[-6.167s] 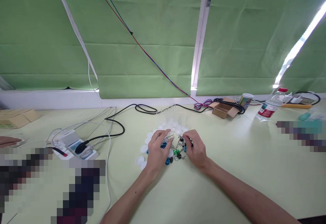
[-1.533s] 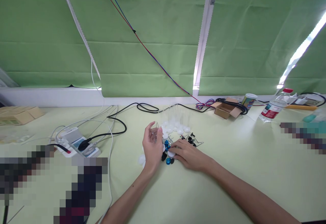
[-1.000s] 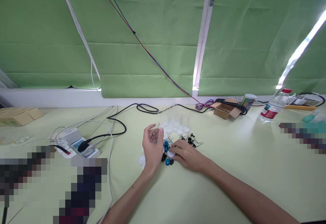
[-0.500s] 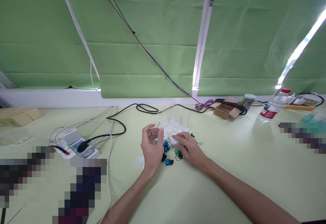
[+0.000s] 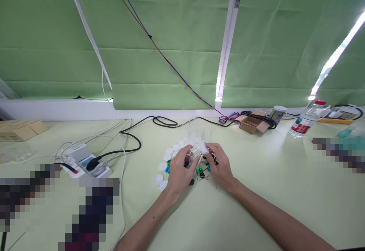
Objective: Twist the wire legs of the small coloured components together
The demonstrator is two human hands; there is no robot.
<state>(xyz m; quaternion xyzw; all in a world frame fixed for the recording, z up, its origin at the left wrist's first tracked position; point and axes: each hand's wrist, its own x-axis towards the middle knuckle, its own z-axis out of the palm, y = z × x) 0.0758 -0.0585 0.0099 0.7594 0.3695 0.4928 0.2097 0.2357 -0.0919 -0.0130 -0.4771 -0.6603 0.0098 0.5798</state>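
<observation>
My left hand (image 5: 181,169) is curled around a small clear tube (image 5: 194,152), which appears to have thin wire-like pieces in it. My right hand (image 5: 221,165) pinches a white round cap (image 5: 204,148) close to the tube's end; whether the two touch I cannot tell. Under and between the hands lies a loose pile of small parts: a green piece (image 5: 199,170), black pieces (image 5: 202,175), blue pieces (image 5: 167,170) and bent metal wires. Several white round caps (image 5: 162,166) curve along the left of the pile. Behind my hands several transparent tubes (image 5: 199,131) stand upright, faint against the table.
A power strip (image 5: 97,169) with plugs and a white cable (image 5: 123,190) lie to the left. A black cable (image 5: 165,121) runs along the back. An open cardboard box (image 5: 251,123), a can (image 5: 276,115) and a water bottle (image 5: 305,119) stand at back right.
My left hand has moved right and turned inward, bringing the tube toward my right hand. My right hand has lifted off the pile with the white cap. The caps at left are now uncovered.
</observation>
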